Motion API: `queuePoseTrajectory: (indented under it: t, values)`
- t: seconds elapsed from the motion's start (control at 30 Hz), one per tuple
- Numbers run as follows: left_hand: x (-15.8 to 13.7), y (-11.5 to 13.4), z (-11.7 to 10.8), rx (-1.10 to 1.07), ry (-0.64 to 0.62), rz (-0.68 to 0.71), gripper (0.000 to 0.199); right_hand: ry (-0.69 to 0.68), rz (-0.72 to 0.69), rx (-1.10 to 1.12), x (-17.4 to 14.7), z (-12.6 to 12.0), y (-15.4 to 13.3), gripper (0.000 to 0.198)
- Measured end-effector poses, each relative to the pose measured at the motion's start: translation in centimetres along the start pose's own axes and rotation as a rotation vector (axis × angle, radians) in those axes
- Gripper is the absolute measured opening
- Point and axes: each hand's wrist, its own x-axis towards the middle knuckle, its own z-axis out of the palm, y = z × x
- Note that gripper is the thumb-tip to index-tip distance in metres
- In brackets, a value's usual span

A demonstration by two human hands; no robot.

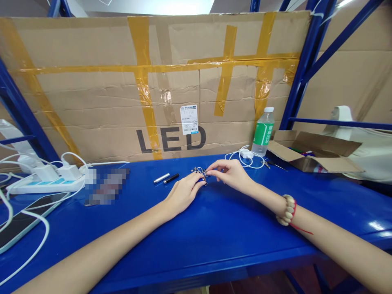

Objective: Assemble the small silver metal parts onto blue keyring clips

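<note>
On the blue tabletop, a small cluster of shiny metal and dark pieces lies at the fingertips of both hands. My left hand rests on the table with its fingers closed at the near side of the cluster; a small metallic bit shows by its thumb. From the right, my right hand pinches thumb and forefinger together at the cluster's edge. What exactly sits in either grip is too small to make out. Left of the cluster lie a silver tube and a black tube, side by side.
A bottle with a green label stands behind a coiled white cable. An open cardboard box sits at right. At left are a power strip, phone and loose cords. Taped cardboard closes off the back.
</note>
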Motion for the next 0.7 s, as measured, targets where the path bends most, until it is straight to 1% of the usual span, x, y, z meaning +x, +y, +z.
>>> queuePoseTrajectory:
  t: [0.1,0.2,0.3,0.43,0.5,0.63,0.7]
  values:
    - [-0.04,0.09,-0.06,0.042,-0.003,-0.025,0.023,0.004,-0.021,0.062,-0.2,0.22,-0.28,0.067]
    - [-0.03,0.29,-0.25,0.059,-0.031,-0.067,0.024,-0.012,-0.051,0.082,-0.27,0.36,-0.35,0.067]
    - [0.04,0.49,-0.43,0.054,-0.04,-0.091,0.024,-0.036,-0.052,0.103,-0.25,0.38,-0.27,0.071]
    - [0.07,0.57,-0.44,-0.002,-0.017,-0.071,0.022,-0.081,-0.055,0.14,-0.3,0.45,-0.11,0.075]
    - [0.04,0.49,-0.37,-0.027,-0.012,-0.05,0.021,-0.093,-0.041,0.157,-0.36,0.51,-0.14,0.076]
    - [-0.03,0.3,-0.28,-0.06,-0.028,-0.034,0.019,-0.115,0.042,0.191,-0.41,0.54,-0.4,0.078]
    - [-0.05,0.28,-0.29,-0.079,-0.037,-0.026,0.019,-0.127,0.06,0.214,-0.32,0.54,-0.42,0.079]
